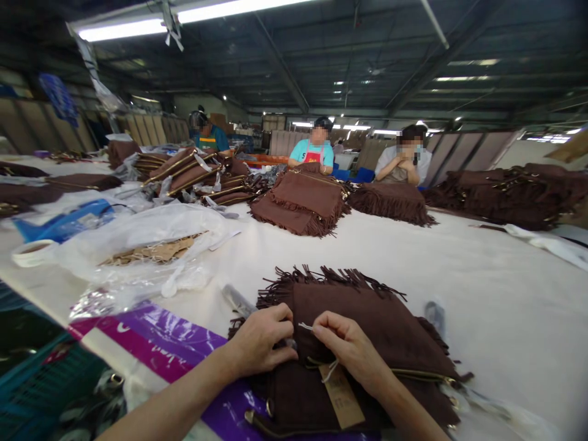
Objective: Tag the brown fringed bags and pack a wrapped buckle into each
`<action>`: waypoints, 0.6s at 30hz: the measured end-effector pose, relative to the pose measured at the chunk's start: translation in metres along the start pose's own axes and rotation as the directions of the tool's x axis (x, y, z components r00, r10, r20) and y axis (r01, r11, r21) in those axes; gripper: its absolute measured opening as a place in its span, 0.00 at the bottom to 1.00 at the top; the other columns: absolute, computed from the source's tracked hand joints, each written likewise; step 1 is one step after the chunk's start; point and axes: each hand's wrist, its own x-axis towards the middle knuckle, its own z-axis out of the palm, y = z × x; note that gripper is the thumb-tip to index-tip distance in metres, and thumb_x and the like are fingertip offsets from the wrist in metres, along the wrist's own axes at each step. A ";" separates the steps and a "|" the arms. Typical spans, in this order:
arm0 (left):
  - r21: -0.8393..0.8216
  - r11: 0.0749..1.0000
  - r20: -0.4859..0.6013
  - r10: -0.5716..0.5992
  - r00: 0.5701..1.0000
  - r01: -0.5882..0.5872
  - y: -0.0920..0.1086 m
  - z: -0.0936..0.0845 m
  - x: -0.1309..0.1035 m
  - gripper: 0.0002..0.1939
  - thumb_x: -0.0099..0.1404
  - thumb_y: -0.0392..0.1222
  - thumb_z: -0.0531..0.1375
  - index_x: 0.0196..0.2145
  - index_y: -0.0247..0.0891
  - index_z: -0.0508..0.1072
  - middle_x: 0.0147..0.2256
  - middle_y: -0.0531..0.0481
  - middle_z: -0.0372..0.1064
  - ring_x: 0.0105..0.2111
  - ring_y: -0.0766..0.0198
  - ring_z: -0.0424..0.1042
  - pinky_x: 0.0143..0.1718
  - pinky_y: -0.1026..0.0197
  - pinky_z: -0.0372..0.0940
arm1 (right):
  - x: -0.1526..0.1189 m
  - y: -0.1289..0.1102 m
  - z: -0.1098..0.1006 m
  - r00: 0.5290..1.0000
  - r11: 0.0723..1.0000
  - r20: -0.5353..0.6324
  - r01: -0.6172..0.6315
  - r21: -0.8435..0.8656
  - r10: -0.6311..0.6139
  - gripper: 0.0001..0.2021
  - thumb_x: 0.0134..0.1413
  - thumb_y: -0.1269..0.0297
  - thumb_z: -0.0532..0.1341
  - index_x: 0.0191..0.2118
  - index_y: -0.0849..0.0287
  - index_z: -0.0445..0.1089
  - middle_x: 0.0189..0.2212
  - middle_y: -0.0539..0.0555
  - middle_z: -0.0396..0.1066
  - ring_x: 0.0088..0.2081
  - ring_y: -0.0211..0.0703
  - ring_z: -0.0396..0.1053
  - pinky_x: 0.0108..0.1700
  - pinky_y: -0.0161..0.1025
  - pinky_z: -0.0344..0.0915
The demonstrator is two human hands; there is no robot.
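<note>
Dark brown fringed bag (362, 312) laid flat at the near middle of the white table (496, 275), partly over a purple printed sheet (160, 337). Its brassy zipper (418, 373) is seen on the right; contents hidden. A white string (305, 326) is clamped between thumb and forefinger of the right hand (349, 346), above the bag. A kraft tag (343, 401) with a string lies below that hand. The left hand (264, 340) is rested on the bag's left part, fingers curled; whether anything is gripped cannot be told. To the left, kraft pieces (160, 251) are held in the folds of a clear plastic bag (142, 223). Teal basket (32, 389) at near left; dark bundles beside or in it, unclear which.
</note>
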 end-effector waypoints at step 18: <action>0.019 0.998 -0.088 0.058 0.994 -0.056 -0.007 -0.002 -0.005 0.12 0.55 0.24 0.51 0.33 0.37 0.67 0.48 0.42 0.64 0.45 0.58 0.68 0.46 0.59 0.65 | -0.001 -0.002 0.003 0.993 0.925 0.010 0.111 -0.364 -0.115 0.10 0.53 0.62 0.57 0.26 0.59 0.72 0.17 0.46 0.62 0.20 0.36 0.57 0.24 0.33 0.50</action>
